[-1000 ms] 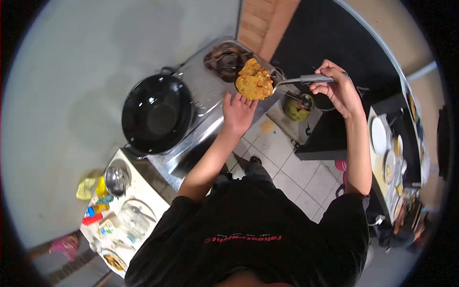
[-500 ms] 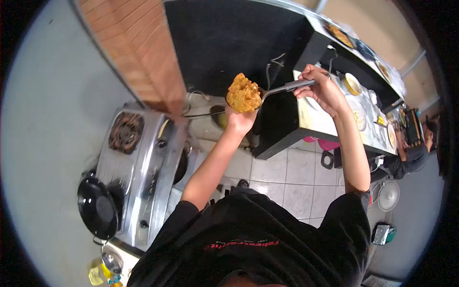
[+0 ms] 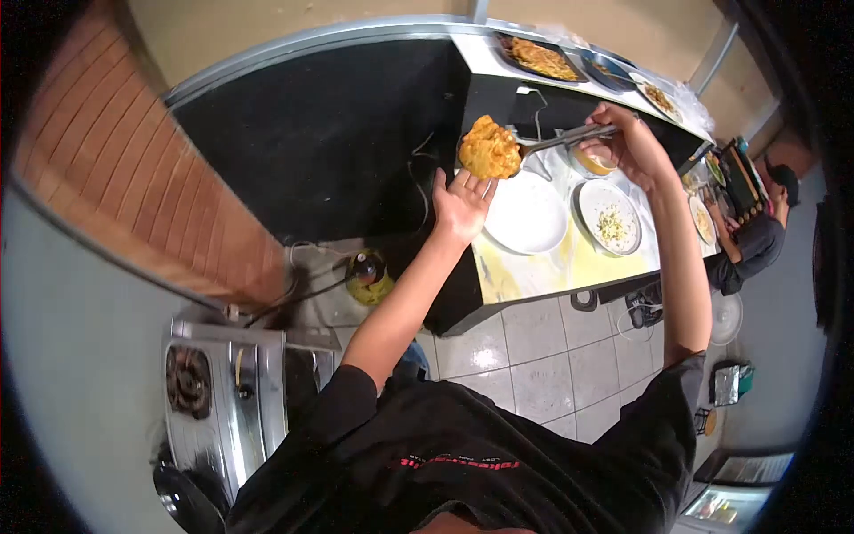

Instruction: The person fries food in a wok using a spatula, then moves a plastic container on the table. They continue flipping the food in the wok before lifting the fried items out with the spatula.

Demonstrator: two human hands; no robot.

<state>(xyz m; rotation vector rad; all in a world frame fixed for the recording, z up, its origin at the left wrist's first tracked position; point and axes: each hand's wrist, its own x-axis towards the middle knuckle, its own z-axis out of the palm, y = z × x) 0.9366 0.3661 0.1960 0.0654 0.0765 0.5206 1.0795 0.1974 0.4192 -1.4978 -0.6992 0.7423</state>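
Observation:
A golden-brown fried piece of food (image 3: 489, 149) rests on the head of a metal utensil (image 3: 553, 142). My right hand (image 3: 627, 147) grips the utensil's handle, raised over the counter. My left hand (image 3: 463, 205) is palm up with fingers spread, just below the food; whether its fingertips touch the utensil is hard to tell. A white plate (image 3: 527, 214) lies on the counter right beside and below the food. Farther right is a plate with chopped bits (image 3: 610, 218), and behind it a yellow-rimmed bowl (image 3: 594, 160).
A raised shelf (image 3: 476, 55) holds a dark tray of food (image 3: 538, 60) and more plates. At the lower left is a metal stove (image 3: 218, 418) with a black pan (image 3: 187, 498). Another person (image 3: 756, 236) stands at the counter's far right end.
The view has turned toward the counter, and the white plate now shows. Both hands have moved with the food from near the stove to the counter's edge. My left fingers now show, spread.

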